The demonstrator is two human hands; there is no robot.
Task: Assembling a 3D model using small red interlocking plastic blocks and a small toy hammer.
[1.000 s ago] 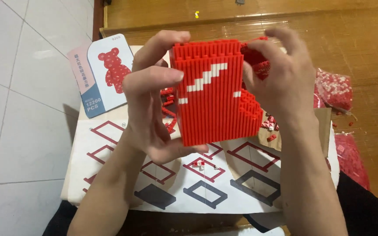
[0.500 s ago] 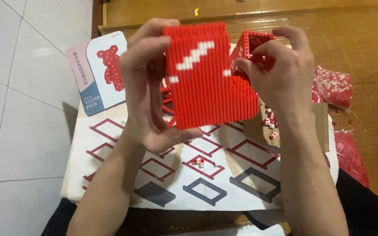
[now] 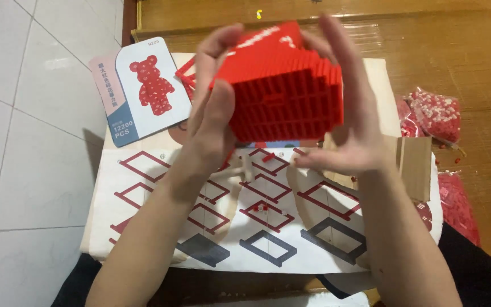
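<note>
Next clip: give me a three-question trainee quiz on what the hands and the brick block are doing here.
1. True or false: both hands grip the red block of small bricks.
2. What lies under the block? A) white instruction sheet with red and grey outlines B) a metal tray C) a blue towel
3. Where do the clear bags of red pieces lie, by the left hand or the right hand?

Key: 1 true; 2 A; 3 by the right hand, on the wooden floor.
</note>
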